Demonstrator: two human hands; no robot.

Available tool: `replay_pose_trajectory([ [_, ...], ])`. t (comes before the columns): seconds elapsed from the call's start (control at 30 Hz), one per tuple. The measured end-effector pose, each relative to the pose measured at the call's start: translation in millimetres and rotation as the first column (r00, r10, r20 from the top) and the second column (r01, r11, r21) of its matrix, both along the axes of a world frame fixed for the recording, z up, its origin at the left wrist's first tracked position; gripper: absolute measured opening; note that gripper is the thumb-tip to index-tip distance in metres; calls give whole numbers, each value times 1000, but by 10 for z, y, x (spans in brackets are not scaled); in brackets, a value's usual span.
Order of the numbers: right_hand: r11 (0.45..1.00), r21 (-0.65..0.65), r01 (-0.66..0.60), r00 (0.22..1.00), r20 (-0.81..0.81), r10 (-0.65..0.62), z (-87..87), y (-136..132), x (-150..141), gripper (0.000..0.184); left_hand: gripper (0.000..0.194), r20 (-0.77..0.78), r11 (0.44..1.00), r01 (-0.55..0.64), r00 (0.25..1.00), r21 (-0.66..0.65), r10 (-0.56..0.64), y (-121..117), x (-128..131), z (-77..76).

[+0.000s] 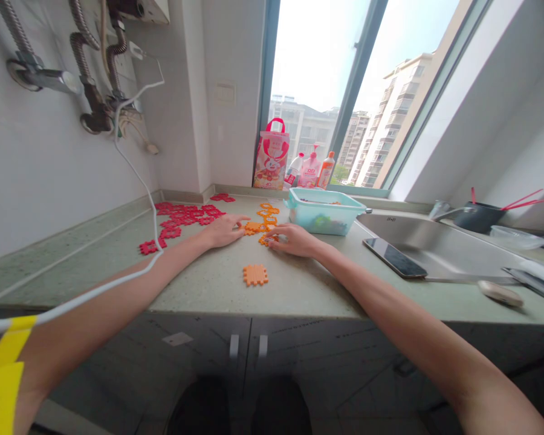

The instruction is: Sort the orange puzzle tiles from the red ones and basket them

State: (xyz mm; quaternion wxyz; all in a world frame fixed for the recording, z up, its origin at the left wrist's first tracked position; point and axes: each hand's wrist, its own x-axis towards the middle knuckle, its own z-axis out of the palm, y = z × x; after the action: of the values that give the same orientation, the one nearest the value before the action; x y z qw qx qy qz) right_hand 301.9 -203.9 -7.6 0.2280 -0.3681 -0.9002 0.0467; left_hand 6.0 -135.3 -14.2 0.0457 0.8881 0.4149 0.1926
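Lying flat near the front edge of the counter (199,290), an orange tile panel (255,275) led the scene; beyond it, the left hand (224,231) and right hand (294,240) touched an orange tile cluster (255,228), fingers apart, unclamped; red tiles (181,216) sprawled left, a teal basket (324,211) behind.

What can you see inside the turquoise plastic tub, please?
The turquoise plastic tub holds something green and some orange and purple bits; its cloudy walls hide their shapes.
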Motion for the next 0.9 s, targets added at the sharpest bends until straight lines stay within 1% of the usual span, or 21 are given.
replay_pose_trajectory([
  [0.1, 996, -82, -36, 999, 11, 37, 40, -17, 20, 27, 60, -95, 1000, 15, 995, 14, -14, 18, -14, 18],
  [0.2, 995, -95, -22, 1000, 8, 23, 53, -19, 44, 31, 63, -94, 999, 44, 995, 12, -43, 65, -51, 18],
  [0.27, 999, -51, -2, 1000, -7, 2, 50, -18, 54, 33, 61, -40, 996, 94, 995, 3, -93, 93, -77, 8],
  [0.4, 992, 120, 41, 991, -133, -25, 56, -22, 49, 34, 50, 69, 978, 205, 977, -38, -202, 72, -69, -13],
  [0.43, 988, 146, 55, 986, -166, -30, 59, -23, 42, 34, 49, 86, 973, 226, 971, -45, -222, 46, -48, -15],
  [0.5, 985, 159, 67, 978, -204, -33, 57, -26, 21, 33, 47, 111, 960, 274, 958, -62, -266, -25, 12, -14],
  [0.53, 987, 150, 57, 979, -204, -26, 52, -28, 8, 31, 47, 119, 952, 299, 950, -72, -289, -64, 47, -13],
  [0.6, 996, 93, -1, 986, -164, 16, 37, -37, -20, 25, 47, 132, 941, 329, 939, -82, -317, -130, 110, -9],
  [0.67, 997, -3, -73, 990, -118, 72, 21, -50, -47, 20, 51, 132, 949, 309, 945, -66, -298, -171, 150, -8],
  [0.73, 991, -84, -105, 990, -104, 96, 5, -60, -74, 22, 58, 129, 965, 258, 959, -41, -251, -185, 164, -7],
  [0.8, 991, -106, -82, 992, -105, 71, -10, -61, -104, 26, 62, 136, 970, 241, 963, -41, -233, -188, 161, -2],
  [0.9, 997, -75, 15, 996, -87, -22, -37, -52, -160, 21, 72, 135, 965, 253, 960, -61, -243, -204, 151, 24],
])
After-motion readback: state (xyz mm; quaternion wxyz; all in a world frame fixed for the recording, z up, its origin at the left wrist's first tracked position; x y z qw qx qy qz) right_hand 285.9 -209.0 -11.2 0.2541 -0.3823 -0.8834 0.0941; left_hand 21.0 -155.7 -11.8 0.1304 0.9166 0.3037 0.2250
